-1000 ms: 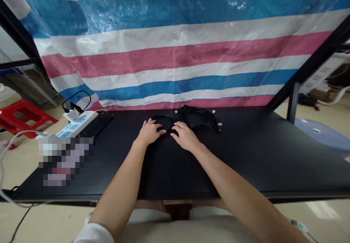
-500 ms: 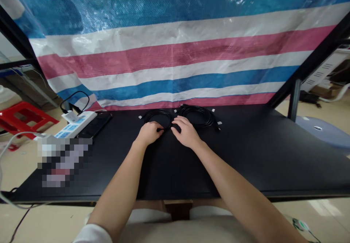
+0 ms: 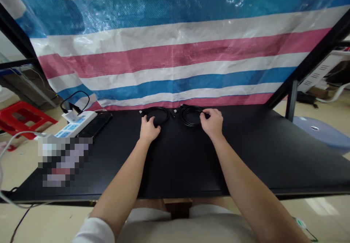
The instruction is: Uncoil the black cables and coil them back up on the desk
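Observation:
Two coiled black cables lie side by side at the back of the black table (image 3: 246,155). My left hand (image 3: 149,129) rests on the near edge of the smaller left coil (image 3: 158,114), fingers curled over it. My right hand (image 3: 212,123) lies on the right side of the larger right coil (image 3: 190,114), covering that part of it. Small white tags show at the ends of both cables.
A white and blue power strip (image 3: 75,123) and a dark phone (image 3: 94,125) lie at the table's left. A striped tarp (image 3: 175,53) hangs right behind the coils. A red stool (image 3: 22,117) stands on the floor at left, a pale blue stool (image 3: 322,133) at right.
My right hand moved right from between the coils onto the right coil. My left hand shifted slightly back on the left coil, which now lies nearer the tarp.

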`<state>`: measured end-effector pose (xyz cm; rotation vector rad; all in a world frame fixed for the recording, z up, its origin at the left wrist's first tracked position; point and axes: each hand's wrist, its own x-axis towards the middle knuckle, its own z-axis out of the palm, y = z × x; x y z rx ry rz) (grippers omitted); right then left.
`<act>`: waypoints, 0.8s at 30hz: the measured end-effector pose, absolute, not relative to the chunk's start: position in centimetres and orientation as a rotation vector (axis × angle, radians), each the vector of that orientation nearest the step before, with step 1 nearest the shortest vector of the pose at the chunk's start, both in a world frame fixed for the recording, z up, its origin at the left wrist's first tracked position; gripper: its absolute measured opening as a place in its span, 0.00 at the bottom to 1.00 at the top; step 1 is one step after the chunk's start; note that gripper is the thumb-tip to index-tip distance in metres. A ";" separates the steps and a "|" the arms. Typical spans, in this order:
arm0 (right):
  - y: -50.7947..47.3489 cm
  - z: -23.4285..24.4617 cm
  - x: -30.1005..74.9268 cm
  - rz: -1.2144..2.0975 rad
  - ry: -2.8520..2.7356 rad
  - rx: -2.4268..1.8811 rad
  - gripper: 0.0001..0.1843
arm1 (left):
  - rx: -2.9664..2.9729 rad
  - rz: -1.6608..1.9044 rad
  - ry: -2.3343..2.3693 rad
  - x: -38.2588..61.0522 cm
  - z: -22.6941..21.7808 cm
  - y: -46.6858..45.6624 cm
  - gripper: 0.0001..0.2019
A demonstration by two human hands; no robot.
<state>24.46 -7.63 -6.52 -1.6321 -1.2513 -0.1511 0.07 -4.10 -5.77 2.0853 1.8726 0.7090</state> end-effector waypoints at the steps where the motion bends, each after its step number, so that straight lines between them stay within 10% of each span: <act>1: -7.6 -6.5 25.0 -0.143 -1.197 -1.699 0.04 | 2.077 0.694 1.874 0.1 -5.7 -4.2 0.30; 16: -8.4 -4.8 26.0 0.207 -0.816 -2.143 0.12 | 1.968 0.690 1.990 0.9 -4.4 -5.5 0.35; 24: -8.0 -5.6 24.7 0.062 -0.926 -1.522 0.10 | 2.127 0.914 1.682 0.7 -5.6 -5.2 0.34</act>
